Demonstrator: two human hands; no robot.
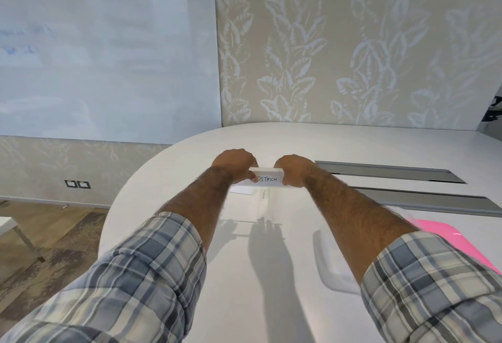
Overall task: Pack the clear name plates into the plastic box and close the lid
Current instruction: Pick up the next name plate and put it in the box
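A clear name plate [267, 179] with a white card reading "OSTRICH" is held up above the white table [271, 274]. My left hand [235, 164] grips its left end and my right hand [292, 170] grips its right end. More clear plates [262, 202] lie on the table just beneath it, hard to make out. The clear plastic box [332, 269] sits at the right near my right forearm, partly hidden by the sleeve. Its pink lid [445, 236] lies behind the forearm.
Two grey cable-slot covers [388, 173] [423, 198] run across the table at the right. The table's rounded edge curves to the left, with floor and a small white table leg [25, 236] beyond. A whiteboard and patterned wall stand behind.
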